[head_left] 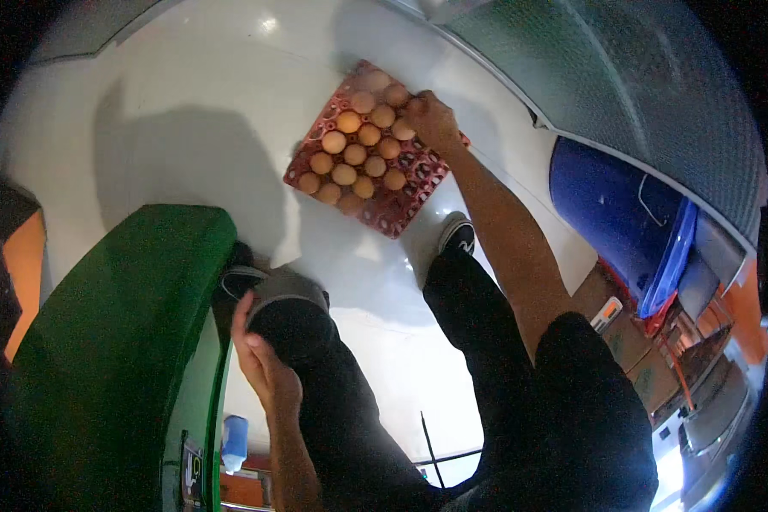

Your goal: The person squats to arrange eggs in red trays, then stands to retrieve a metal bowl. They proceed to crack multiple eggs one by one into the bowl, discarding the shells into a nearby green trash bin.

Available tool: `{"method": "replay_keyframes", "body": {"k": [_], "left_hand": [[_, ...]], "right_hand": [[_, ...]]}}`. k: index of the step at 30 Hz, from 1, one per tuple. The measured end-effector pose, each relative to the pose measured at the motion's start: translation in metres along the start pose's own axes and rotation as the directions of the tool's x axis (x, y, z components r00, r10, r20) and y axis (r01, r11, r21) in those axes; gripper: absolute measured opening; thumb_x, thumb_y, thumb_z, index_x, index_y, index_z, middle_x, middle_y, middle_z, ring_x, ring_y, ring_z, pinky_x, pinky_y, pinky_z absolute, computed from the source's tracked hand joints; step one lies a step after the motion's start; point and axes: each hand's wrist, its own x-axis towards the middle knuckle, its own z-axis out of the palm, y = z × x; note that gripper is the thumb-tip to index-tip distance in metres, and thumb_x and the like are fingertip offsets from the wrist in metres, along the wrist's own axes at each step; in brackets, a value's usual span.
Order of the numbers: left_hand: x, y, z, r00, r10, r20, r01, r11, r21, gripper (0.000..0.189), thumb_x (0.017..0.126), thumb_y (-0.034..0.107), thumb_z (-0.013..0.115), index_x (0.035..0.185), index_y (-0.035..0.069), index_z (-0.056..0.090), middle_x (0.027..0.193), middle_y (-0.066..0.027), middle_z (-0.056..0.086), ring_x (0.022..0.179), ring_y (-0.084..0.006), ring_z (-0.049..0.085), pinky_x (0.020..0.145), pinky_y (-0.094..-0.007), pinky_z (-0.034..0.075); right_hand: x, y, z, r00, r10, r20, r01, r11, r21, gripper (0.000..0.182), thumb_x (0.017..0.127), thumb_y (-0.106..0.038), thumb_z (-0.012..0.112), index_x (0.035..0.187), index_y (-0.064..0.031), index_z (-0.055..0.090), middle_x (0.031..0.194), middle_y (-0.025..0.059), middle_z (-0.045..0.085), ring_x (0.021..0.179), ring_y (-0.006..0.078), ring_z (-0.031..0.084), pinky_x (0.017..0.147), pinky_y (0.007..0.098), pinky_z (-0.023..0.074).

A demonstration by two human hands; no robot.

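Observation:
A red egg tray [393, 211] lies on the pale floor, holding several brown eggs [354, 154]. Its cells along the right and near sides hold no eggs. My right hand [433, 123] reaches over the tray's right edge with bent fingers at the eggs there. Those fingertips are partly hidden, so whether they grip an egg is unclear. My left hand [267, 371] is raised over my left leg, thumb and fingers apart, with nothing seen in it. Beside its fingertips is a grey, pale-edged item [288, 286] that I cannot make out.
A green box-like unit [125, 301] stands close on my left. To the right are a blue bin [614, 211] and a ribbed grey panel [589, 70]. A blue bottle-like container [235, 441] is low on the left. My dark shoe [457, 235] stands near the tray.

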Motion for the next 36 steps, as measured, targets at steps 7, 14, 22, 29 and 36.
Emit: {"method": "replay_keyframes", "body": {"k": [7, 14, 22, 29, 36], "left_hand": [[-0.083, 0.048, -0.009, 0.985, -0.144, -0.091, 0.13, 0.982, -0.138, 0.087, 0.099, 0.069, 0.025, 0.139, -0.005, 0.044, 0.131, -0.0214, 0.053, 0.125, -0.0332, 0.051, 0.109, -0.0445, 0.037], [-0.207, 0.204, -0.13, 0.964, 0.152, -0.219, -0.173, 0.982, -0.081, 0.073, 0.104, 0.057, 0.028, 0.13, -0.006, 0.053, 0.119, -0.0241, 0.06, 0.106, -0.0327, 0.062, 0.094, -0.043, 0.047], [-0.21, 0.267, -0.269, 0.69, -0.097, -0.717, -0.237, 0.906, -0.35, 0.052, 0.109, 0.04, 0.035, 0.132, -0.002, 0.054, 0.125, -0.0114, 0.06, 0.112, -0.0192, 0.057, 0.102, -0.0328, 0.041], [-0.208, 0.207, -0.293, 0.692, -0.295, -0.659, -0.213, 0.789, -0.577, 0.048, 0.108, 0.041, 0.038, 0.127, 0.001, 0.058, 0.114, -0.0081, 0.064, 0.106, -0.0167, 0.058, 0.096, -0.0315, 0.045], [-0.205, 0.197, -0.303, 0.666, -0.315, -0.676, -0.183, 0.81, -0.558, 0.048, 0.109, 0.039, 0.035, 0.126, 0.001, 0.059, 0.115, -0.0089, 0.063, 0.105, -0.0169, 0.058, 0.096, -0.0325, 0.044]], "right_hand": [[-0.045, 0.011, -0.034, 0.957, 0.185, -0.226, -0.154, 0.977, 0.148, 0.05, 0.091, -0.036, 0.069, 0.125, -0.0011, 0.057, 0.109, 0.02, 0.07, 0.104, 0.0331, 0.068, 0.088, 0.0406, 0.0534], [-0.273, -0.168, -0.153, 0.955, -0.057, 0.293, -0.186, 0.652, 0.735, 0.036, 0.096, -0.02, 0.061, 0.125, -0.0035, 0.048, 0.101, 0.0056, 0.055, 0.086, 0.0156, 0.058, 0.075, 0.0316, 0.0499], [-0.459, -0.511, -0.317, 0.306, -0.95, -0.071, 0.829, 0.228, 0.51, 0.052, 0.075, -0.013, 0.084, 0.12, -0.0004, 0.06, 0.114, 0.0235, 0.061, 0.088, 0.0321, 0.066, 0.074, 0.0391, 0.0557], [-0.455, -0.579, -0.247, -0.083, -0.984, 0.16, 0.966, -0.04, 0.257, 0.043, 0.08, -0.018, 0.074, 0.122, -0.0149, 0.066, 0.113, 0.0138, 0.055, 0.083, 0.0261, 0.062, 0.069, 0.0335, 0.0564], [-0.454, -0.589, -0.212, -0.098, -0.97, 0.221, 0.966, -0.039, 0.255, 0.044, 0.082, -0.024, 0.076, 0.123, -0.0112, 0.065, 0.114, 0.0137, 0.053, 0.087, 0.0258, 0.063, 0.073, 0.0345, 0.0572]]}}
